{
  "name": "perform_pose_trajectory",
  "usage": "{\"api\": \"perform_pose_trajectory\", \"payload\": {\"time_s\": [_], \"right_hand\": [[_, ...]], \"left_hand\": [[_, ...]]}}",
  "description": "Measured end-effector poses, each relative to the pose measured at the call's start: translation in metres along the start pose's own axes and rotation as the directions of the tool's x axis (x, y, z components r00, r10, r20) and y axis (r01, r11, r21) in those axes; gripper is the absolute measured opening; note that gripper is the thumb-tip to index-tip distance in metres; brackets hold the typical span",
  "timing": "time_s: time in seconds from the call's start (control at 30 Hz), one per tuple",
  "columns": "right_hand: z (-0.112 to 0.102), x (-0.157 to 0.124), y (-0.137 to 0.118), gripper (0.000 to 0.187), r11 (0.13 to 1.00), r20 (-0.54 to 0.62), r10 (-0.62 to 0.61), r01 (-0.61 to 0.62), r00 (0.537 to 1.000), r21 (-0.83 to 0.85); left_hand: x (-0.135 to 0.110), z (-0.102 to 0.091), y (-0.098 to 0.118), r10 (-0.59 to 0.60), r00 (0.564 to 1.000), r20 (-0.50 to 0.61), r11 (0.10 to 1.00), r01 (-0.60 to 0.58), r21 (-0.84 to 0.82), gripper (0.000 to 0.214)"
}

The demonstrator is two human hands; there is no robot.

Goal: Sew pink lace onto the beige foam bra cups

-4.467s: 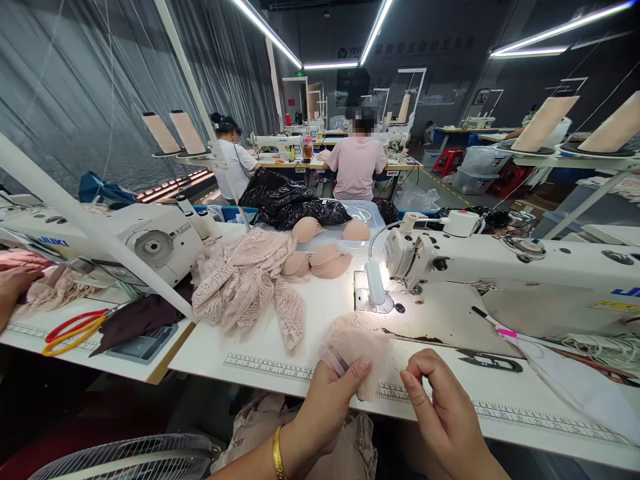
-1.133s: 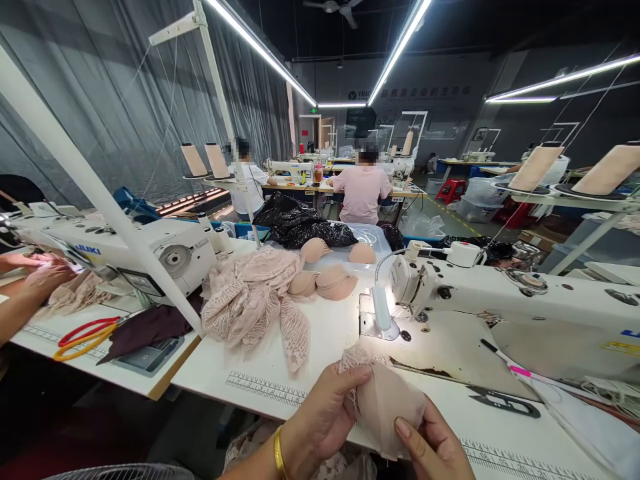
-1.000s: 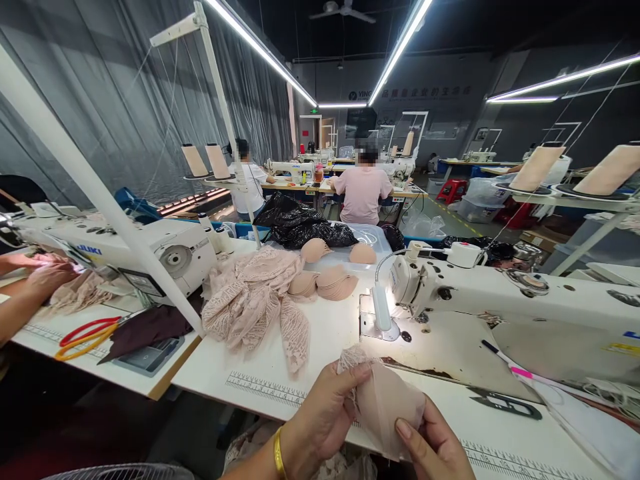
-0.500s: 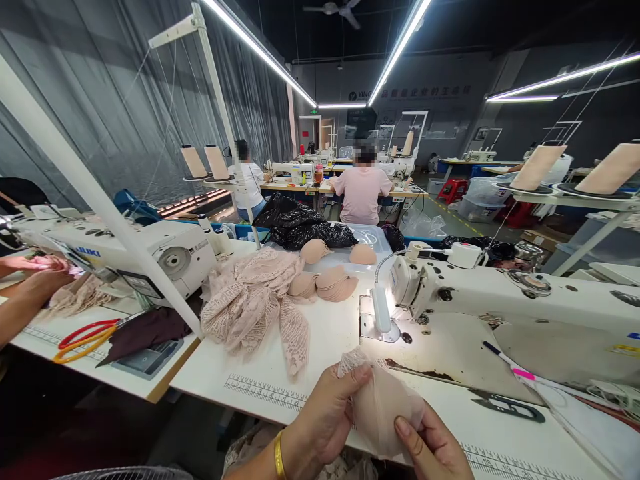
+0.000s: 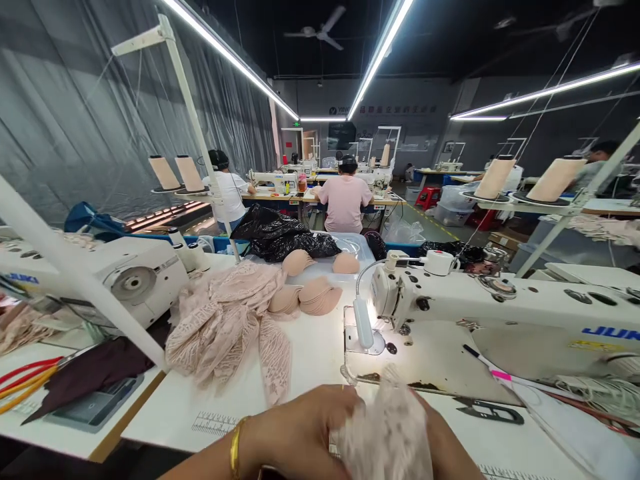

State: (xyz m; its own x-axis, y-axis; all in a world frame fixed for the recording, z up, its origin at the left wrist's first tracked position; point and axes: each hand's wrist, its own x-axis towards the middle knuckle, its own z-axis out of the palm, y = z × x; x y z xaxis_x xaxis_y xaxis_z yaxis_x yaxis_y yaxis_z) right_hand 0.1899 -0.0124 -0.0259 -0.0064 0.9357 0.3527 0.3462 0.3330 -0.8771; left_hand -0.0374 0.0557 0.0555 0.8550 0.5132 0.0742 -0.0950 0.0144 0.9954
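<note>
My left hand (image 5: 300, 433), with a gold bangle on the wrist, is closed on a pale pink lace-and-mesh fabric piece (image 5: 387, 433) at the bottom edge of the view. My right hand (image 5: 445, 443) grips the same piece from the right and is mostly hidden behind it. Both hands hover over the near edge of the white sewing table (image 5: 320, 353), just in front of the white sewing machine (image 5: 500, 313) and its lit needle plate (image 5: 400, 350).
A heap of pink lace (image 5: 225, 320) and several beige foam cups (image 5: 313, 297) lie on the table's left. Black thread snips (image 5: 487, 413) lie to the right. Another sewing machine (image 5: 115, 280) stands left. Other people sit sewing further back.
My view has tipped up and shifted, so my hands now sit at the bottom edge. The fabric piece has bunched up between both hands, closer to me.
</note>
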Motion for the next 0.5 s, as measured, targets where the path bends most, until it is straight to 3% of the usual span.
{"api": "perform_pose_trajectory", "payload": {"time_s": [0.03, 0.07, 0.1, 0.17, 0.2, 0.33, 0.5], "right_hand": [[-0.010, 0.014, 0.002, 0.024, 0.984, 0.077, -0.105, 0.115, 0.991, -0.134], [-0.019, 0.029, 0.005, 0.024, 0.941, 0.171, -0.177, 0.217, 0.969, -0.260], [-0.027, 0.045, 0.008, 0.026, 0.909, 0.218, -0.206, 0.269, 0.954, -0.318], [-0.037, 0.073, 0.019, 0.027, 0.851, 0.298, -0.249, 0.355, 0.921, -0.386], [-0.040, 0.084, 0.025, 0.028, 0.835, 0.319, -0.261, 0.378, 0.911, -0.399], [-0.043, 0.102, 0.049, 0.036, 0.790, 0.367, -0.278, 0.429, 0.888, -0.438], [-0.052, 0.094, 0.054, 0.040, 0.779, 0.370, -0.260, 0.420, 0.892, -0.465]], "left_hand": [[0.003, -0.008, -0.001, 0.055, 0.989, 0.134, 0.964, -0.087, 0.252, 0.012], [0.009, -0.015, -0.004, 0.092, 0.964, 0.249, 0.849, -0.207, 0.486, 0.005], [0.017, -0.023, -0.008, 0.113, 0.935, 0.337, 0.682, -0.319, 0.658, 0.011], [0.037, -0.038, -0.020, 0.113, 0.903, 0.414, 0.398, -0.422, 0.814, 0.017], [0.047, -0.045, -0.025, 0.096, 0.903, 0.419, 0.336, -0.425, 0.841, 0.016], [0.077, -0.066, -0.034, 0.028, 0.895, 0.445, 0.339, -0.427, 0.838, 0.009], [0.083, -0.074, -0.031, 0.017, 0.906, 0.422, 0.375, -0.397, 0.838, 0.006]]}}
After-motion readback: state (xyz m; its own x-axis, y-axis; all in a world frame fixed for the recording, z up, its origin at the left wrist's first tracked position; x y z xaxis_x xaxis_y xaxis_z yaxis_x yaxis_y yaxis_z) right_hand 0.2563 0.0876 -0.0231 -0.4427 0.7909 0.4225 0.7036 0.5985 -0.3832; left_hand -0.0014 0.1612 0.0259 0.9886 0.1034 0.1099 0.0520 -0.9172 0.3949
